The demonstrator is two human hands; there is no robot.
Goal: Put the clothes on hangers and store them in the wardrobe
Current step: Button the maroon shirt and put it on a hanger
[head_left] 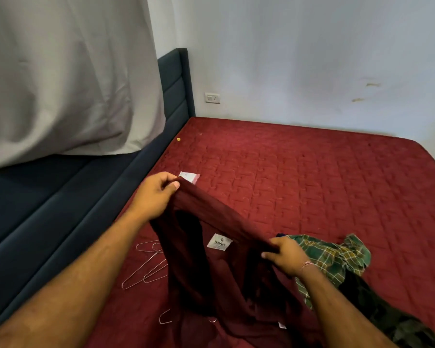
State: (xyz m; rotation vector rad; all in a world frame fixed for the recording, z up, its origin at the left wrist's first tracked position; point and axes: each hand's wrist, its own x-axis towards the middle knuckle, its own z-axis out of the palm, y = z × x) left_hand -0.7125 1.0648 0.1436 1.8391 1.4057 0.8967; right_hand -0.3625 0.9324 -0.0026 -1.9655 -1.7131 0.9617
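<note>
A dark maroon shirt [226,280] with a white neck label hangs above the bed, stretched between both hands. My left hand [155,194] pinches its top edge at the upper left. My right hand [285,254] grips the same edge lower on the right. Several thin wire hangers [146,267] lie on the bed under and left of the shirt, partly hidden by it; another hanger's hook [165,317] shows near the shirt's lower edge. A green checked shirt [331,257] lies crumpled to the right, over a dark camouflage garment [387,320].
The red quilted mattress [311,184] fills the right side. A dark blue headboard [61,222] runs along the left, with a grey curtain [61,79] above it. A small white packet [190,176] lies beyond my left hand. White wall with a socket [212,98] behind.
</note>
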